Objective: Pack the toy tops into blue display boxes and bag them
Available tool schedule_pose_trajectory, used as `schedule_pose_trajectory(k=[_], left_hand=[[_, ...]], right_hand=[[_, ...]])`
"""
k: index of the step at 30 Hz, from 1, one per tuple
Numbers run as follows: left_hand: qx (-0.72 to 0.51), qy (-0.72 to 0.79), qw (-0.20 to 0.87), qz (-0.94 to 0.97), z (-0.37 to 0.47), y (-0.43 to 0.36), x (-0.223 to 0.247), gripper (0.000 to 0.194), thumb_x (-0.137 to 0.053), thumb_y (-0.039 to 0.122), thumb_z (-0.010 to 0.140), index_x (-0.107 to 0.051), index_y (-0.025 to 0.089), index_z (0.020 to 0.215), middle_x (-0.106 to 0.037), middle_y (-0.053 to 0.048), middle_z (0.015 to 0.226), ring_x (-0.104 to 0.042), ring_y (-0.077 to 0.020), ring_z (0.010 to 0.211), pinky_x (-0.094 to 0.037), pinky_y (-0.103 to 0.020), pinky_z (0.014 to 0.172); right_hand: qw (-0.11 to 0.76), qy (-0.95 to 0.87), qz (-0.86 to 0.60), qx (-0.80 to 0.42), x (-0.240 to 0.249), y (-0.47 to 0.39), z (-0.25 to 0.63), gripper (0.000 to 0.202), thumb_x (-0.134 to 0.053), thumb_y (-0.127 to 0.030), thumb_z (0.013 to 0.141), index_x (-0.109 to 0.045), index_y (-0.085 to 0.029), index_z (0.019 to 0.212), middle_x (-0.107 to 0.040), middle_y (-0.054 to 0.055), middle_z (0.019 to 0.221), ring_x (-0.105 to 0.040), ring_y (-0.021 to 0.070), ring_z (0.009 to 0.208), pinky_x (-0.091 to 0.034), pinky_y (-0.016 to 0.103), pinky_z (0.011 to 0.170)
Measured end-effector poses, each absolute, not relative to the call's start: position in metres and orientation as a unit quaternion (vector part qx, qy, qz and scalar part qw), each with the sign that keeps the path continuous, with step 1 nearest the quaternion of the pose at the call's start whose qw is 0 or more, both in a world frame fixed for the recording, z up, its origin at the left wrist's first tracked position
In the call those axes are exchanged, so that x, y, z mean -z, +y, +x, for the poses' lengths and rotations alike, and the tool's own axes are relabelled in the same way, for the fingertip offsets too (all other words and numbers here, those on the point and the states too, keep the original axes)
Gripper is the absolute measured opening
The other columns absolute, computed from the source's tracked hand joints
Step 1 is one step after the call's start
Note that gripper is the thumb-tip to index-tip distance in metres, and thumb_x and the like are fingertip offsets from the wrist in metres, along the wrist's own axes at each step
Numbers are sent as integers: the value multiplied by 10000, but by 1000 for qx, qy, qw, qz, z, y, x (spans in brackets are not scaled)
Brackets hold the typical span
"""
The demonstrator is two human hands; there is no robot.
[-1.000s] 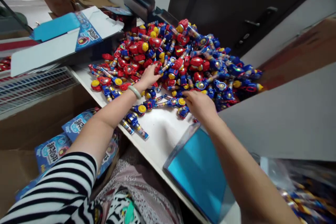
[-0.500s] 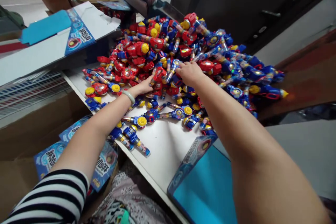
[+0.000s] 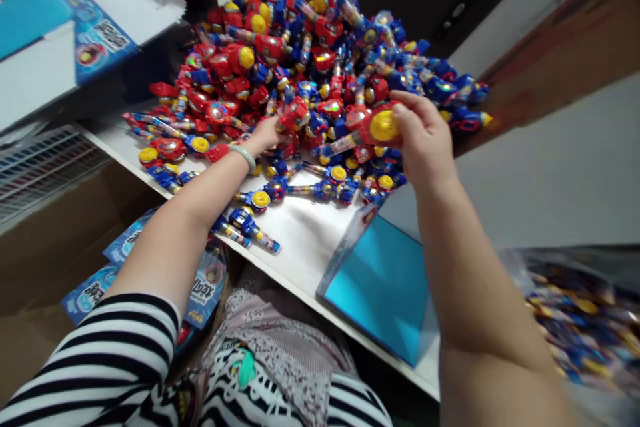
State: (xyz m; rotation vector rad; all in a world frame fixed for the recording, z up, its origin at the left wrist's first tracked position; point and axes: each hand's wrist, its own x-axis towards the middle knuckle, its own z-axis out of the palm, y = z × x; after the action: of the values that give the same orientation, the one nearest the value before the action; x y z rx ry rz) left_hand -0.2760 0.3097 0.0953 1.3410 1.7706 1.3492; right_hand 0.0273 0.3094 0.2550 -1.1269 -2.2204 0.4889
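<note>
My right hand (image 3: 425, 133) is raised at the right of the pile, its fingers closed on a red toy (image 3: 384, 125) with a yellow cone-shaped knob and a clear tube. My left hand (image 3: 267, 134) reaches into the near side of the pile. Its fingers are closed around another red toy (image 3: 295, 113), partly hiding it. Red and blue plastic toys with clear tubes are heaped on the white table (image 3: 300, 230). Close to my left forearm, a few blue toys (image 3: 244, 220) lie at the table's near edge.
An open display box with a bright blue panel (image 3: 383, 283) sits on the near right of the table. Printed blue cartons (image 3: 205, 283) rest in a cardboard box (image 3: 30, 333) below left. At right, a blurred bag of toys (image 3: 580, 320) stands lower down.
My right hand has come out of the pile toward me and to the right, bringing a red toy with it. My left hand stays at the heap's near side. The view has shifted.
</note>
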Motion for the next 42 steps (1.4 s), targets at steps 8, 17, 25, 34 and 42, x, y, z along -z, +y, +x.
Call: schedule_pose_trajectory(k=[8,17,25,34,42], left_hand=[[-574,528,381,497,-197,216,-172,324,-401,240,924,-612,23,1040,-626,-46,922,-685,-210,1016,-500,-401,900],[-482,364,683,411,-50,133,-120,425,-747,513,670,-653,152,874,-720,-94,865,-691,-245,789,-600,-422,775],[-470,428,670,383,-51,111,-99,785,-200,724,860,-583,180,1278,-662,-200,1256,-692,-325,968,-590,-547,764],[-480,360,679,422,-59,93,-93,754,-363,731,837,-593,218,1339,-547,-187,1424,-655,-360,1126,-553,-618,893],[-503,271,777,265,-55,89,-80,575,-817,528,627,-687,142,1032,-736,-133,1015,-715,-337,946,-557,-520,903]], right_hand=[[395,-552,-577,-455,-198,207,170,619,-294,-620,931,-500,-199,1335,-640,150,1267,-682,267,1108,-605,337,686],[338,-592,-504,-530,-184,176,181,865,-240,-870,815,-406,-261,1407,-566,121,1421,-662,235,1163,-611,316,717],[408,-679,-341,-507,-175,158,185,687,-775,-511,713,-499,-328,1315,-588,59,1363,-602,227,1202,-558,376,957],[497,-553,-403,-533,-166,161,124,627,-789,-580,667,-512,-255,1127,-654,42,1123,-663,172,876,-584,322,779],[440,-533,-367,-623,-157,161,126,659,-748,-665,694,-529,-284,1185,-608,44,1147,-635,127,768,-539,222,504]])
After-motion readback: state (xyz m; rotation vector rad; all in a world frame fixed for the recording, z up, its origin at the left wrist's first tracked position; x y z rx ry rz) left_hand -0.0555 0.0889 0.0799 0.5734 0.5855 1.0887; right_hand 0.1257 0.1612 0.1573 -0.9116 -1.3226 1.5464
